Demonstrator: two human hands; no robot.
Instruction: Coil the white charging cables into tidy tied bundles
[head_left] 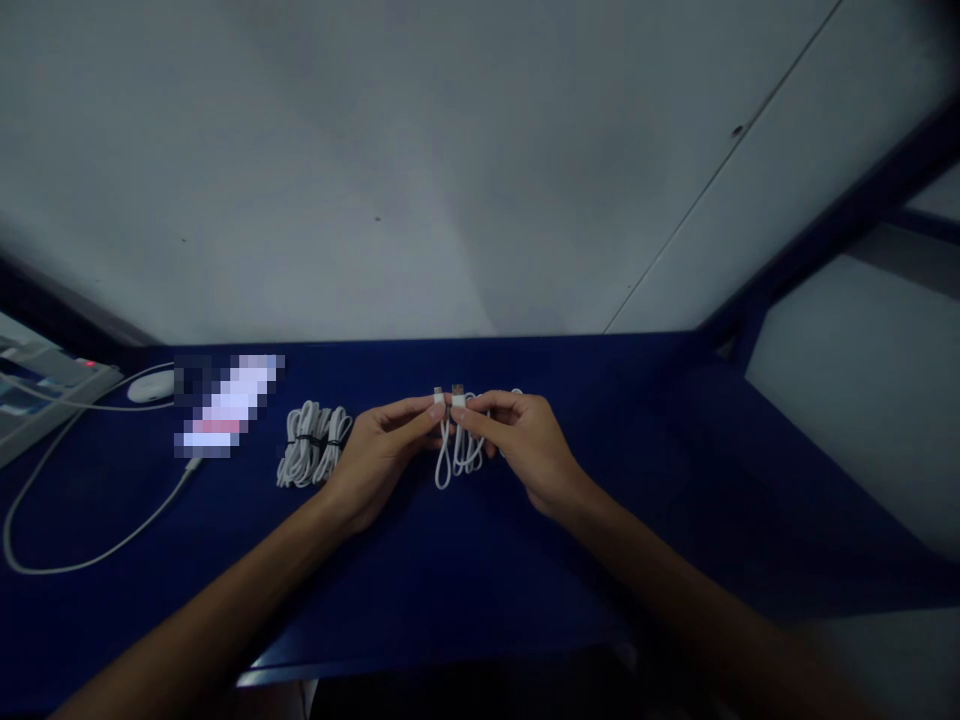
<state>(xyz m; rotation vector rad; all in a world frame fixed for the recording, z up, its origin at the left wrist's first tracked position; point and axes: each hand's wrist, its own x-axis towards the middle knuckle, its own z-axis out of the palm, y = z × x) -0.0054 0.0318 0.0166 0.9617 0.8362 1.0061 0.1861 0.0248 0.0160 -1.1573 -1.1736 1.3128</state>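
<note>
1. Standing beside the blue table (480,600), I take the bundled cables (313,443) lying on it as my landmark; everything else is placed from them.
2. Just to the right of that bundle, the left hand (375,455) and right hand (525,445) meet over a white cable (457,455), which hangs in loose loops between them just above the tabletop.
3. The left hand pinches one plug end between thumb and fingertips; the right hand pinches the other, metal-tipped plug (457,392) and seems to gather the loops in its palm as well (the far side of the coil is hidden by the fingers).
4. To do this well, I would judge, keep the two plugs level and side by side, and the loops even, so the coil stays flat and untwisted.
5. The cable looks smooth, thin and pliable; the bundle is banded by dark ties into a neat oblong.
6. Well left of the bundle sit a white mouse (148,387) and a long loose white cord (82,545).
</note>
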